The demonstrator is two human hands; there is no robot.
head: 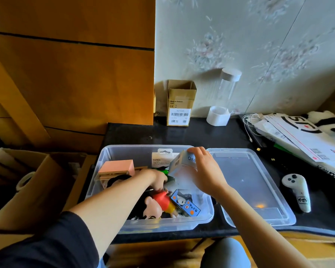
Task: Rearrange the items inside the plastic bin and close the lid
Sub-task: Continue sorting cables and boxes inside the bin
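The clear plastic bin (112, 155) sat on the black tabletop (182, 135) with its lid (255, 182) lying off, just beside it to the right. The right hand (205, 169) gripped a grey-white box (182, 164) over the bin's far right corner, thumb and fingers curled round it; only "Q88" showed on the box, the rest of the print covered by the hand. The left hand (155, 177) reached down among the contents near a green item (163, 171); its fingers were blurred and partly buried, so I could not tell whether it held anything. Behind the box stood a white "belkin" package (161, 160), its smaller text too fine to read. A pink box (117, 167) lay at the left, a cartoon boy figurine in a red shirt (159, 205) near the front wall, and a blue panda-printed card (184, 205) with unreadable characters beside it. At the wall a cardboard carton (180, 102) read "Made in Vietnam" above barcodes. A white controller (296, 192) bore a handwritten mark, and a plush panda (326, 121) was cut off at the right edge
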